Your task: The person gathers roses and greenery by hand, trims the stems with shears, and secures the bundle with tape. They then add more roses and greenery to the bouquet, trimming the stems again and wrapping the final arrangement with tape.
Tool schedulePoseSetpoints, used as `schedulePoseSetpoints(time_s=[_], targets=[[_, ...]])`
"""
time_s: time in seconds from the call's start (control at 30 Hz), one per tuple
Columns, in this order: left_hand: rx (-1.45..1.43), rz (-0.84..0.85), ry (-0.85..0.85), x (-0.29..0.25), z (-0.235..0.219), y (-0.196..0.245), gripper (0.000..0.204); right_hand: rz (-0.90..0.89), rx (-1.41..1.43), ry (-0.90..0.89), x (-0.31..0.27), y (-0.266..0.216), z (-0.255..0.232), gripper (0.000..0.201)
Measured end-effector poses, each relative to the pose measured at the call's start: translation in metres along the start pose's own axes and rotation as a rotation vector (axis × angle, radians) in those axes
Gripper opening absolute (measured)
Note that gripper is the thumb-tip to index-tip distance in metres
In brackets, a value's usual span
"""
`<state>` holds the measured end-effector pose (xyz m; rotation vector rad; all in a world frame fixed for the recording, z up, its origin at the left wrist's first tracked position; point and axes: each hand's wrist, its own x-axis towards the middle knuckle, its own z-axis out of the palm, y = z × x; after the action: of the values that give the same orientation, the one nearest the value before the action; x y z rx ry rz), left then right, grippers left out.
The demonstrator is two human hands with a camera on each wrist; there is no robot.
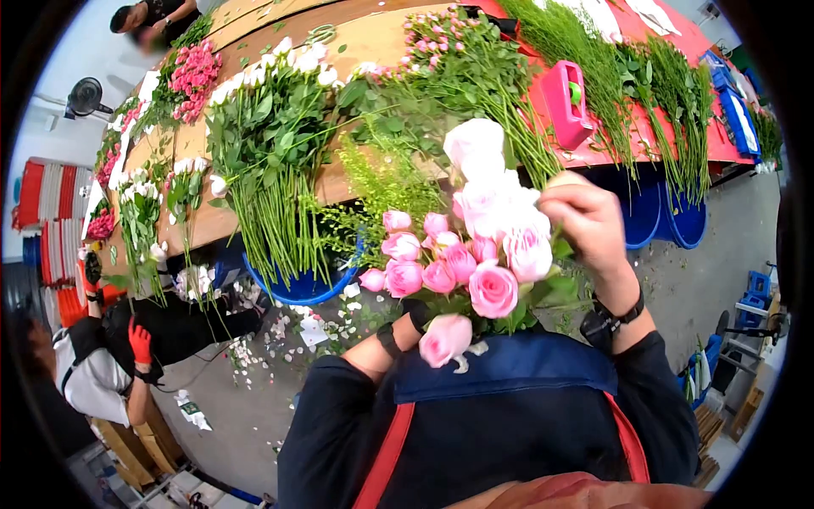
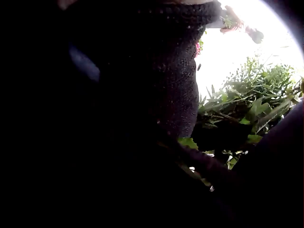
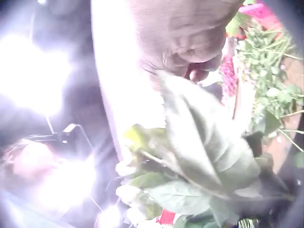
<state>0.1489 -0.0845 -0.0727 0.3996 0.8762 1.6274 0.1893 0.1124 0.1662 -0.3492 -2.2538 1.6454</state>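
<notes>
A bunch of pink roses (image 1: 458, 263) with green leaves is held up before my chest, its upper blooms pale and overexposed. My left hand (image 1: 417, 314), in a dark knit glove, grips the bunch from below; blooms hide most of its fingers. Black knit fabric (image 2: 175, 80) fills much of the left wrist view. At the bunch's right side is my bare right hand (image 1: 585, 220), fingers curled, fingertips right at the edge of a pale rose. I cannot tell whether they pinch it. A large leaf (image 3: 204, 133) overlaps that hand in the right wrist view.
Bundles of white roses (image 1: 271, 110) and greenery (image 1: 585, 59) lie along the table (image 1: 356, 51). A pink tape dispenser (image 1: 566, 106) stands on the red cover. Blue buckets (image 1: 309, 288) sit below the edge. Another person in red gloves (image 1: 140, 341) works at left.
</notes>
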Motion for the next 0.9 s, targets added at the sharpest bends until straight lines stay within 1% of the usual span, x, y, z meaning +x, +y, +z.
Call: schedulePoseSetpoints(time_s=[0.07, 0.13, 0.2, 0.3, 0.4, 0.43, 0.53, 0.63, 0.67, 0.7, 0.77, 0.8, 0.83, 0.87, 0.9], targets=[[0.008, -0.014, 0.024, 0.016, 0.020, -0.009, 0.027, 0.108, 0.280, -0.224, -0.001, 0.028, -0.018, 0.008], [0.014, -0.021, 0.042, 0.033, 0.042, -0.020, 0.027, 0.168, 0.456, -0.347, -0.001, 0.045, -0.050, 0.012], [0.016, -0.025, 0.057, 0.050, 0.062, -0.031, 0.027, 0.038, 0.368, -0.320, -0.003, 0.041, -0.073, 0.018], [0.015, -0.027, 0.071, 0.074, 0.090, -0.046, 0.028, 0.156, 0.507, -0.330, -0.010, 0.050, -0.110, 0.027], [0.019, -0.022, 0.087, 0.089, 0.110, -0.056, 0.028, 0.178, 0.689, -0.388, -0.015, 0.058, -0.134, 0.032], [0.025, -0.025, 0.092, 0.090, 0.114, -0.054, 0.029, 0.137, 0.693, -0.386, -0.015, 0.060, -0.142, 0.029], [0.030, -0.028, 0.109, 0.092, 0.122, -0.057, 0.029, 0.187, 0.730, -0.409, -0.022, 0.082, -0.157, 0.029], [0.035, -0.032, 0.126, 0.086, 0.126, -0.058, 0.030, 0.197, 0.344, -0.511, -0.021, 0.095, -0.168, 0.037], [0.036, -0.035, 0.128, 0.085, 0.125, -0.058, 0.030, 0.197, 0.308, -0.515, -0.023, 0.097, -0.170, 0.036], [0.035, -0.041, 0.133, 0.083, 0.124, -0.059, 0.030, 0.199, 0.389, -0.474, -0.023, 0.098, -0.171, 0.035], [0.040, -0.047, 0.127, 0.082, 0.123, -0.059, 0.031, 0.217, 0.723, -0.341, -0.025, 0.101, -0.172, 0.033], [0.037, -0.050, 0.119, 0.080, 0.123, -0.058, 0.031, -0.059, 0.436, -0.281, -0.026, 0.107, -0.175, 0.033], [0.038, -0.045, 0.111, 0.085, 0.120, -0.059, 0.031, 0.436, 0.808, -0.127, -0.033, 0.105, -0.168, 0.036], [0.041, -0.044, 0.105, 0.085, 0.120, -0.057, 0.031, 0.226, 0.615, -0.172, -0.032, 0.097, -0.167, 0.036], [0.039, -0.043, 0.102, 0.087, 0.117, -0.056, 0.031, 0.019, 0.426, -0.173, -0.031, 0.088, -0.167, 0.037]])
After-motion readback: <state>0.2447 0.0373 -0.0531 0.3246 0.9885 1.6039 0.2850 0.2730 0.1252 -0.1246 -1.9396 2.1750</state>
